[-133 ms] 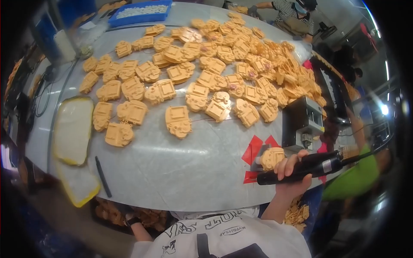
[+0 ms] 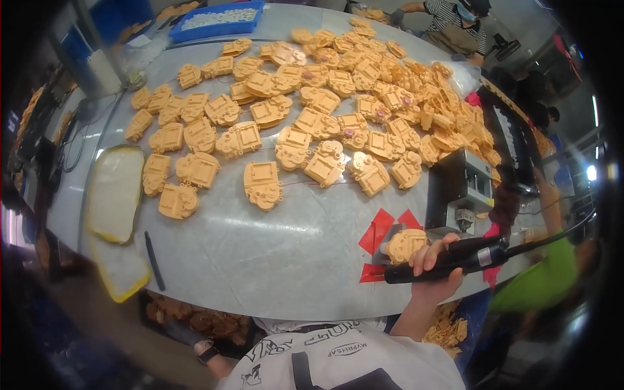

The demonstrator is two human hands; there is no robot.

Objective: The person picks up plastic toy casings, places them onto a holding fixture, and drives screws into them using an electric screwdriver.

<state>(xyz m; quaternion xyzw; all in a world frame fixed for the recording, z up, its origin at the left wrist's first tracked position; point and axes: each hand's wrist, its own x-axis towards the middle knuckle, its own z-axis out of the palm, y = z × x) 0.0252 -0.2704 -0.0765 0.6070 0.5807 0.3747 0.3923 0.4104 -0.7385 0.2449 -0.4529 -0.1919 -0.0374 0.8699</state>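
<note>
My right hand [image 2: 434, 263] is wrapped around a black corded electric screwdriver [image 2: 455, 259], lying nearly level at the table's right front. Just beyond it, a tan plastic housing part [image 2: 407, 246] sits on a small grey fixture, with red tape [image 2: 376, 232] stuck around it. Low at the left, my left hand [image 2: 187, 333] reaches below the table edge beside a container of similar tan parts [image 2: 207, 317]. A dark band circles that wrist. Its fingers are dim and blurred, so I cannot make out whether they hold anything.
Many tan housings [image 2: 263, 185] cover the far half of the grey table [image 2: 279, 260]. A black boxy device [image 2: 455, 195] stands at the right. Left lie a black pen-like stick [image 2: 155, 260] and yellow-edged sheets [image 2: 114, 195]. A blue tray [image 2: 218, 25] and a co-worker [image 2: 455, 29] are at the back.
My left hand and forearm have moved slightly at the lower left. The screwdriver in my right hand has shifted a little lower. The whole view has turned slightly.
</note>
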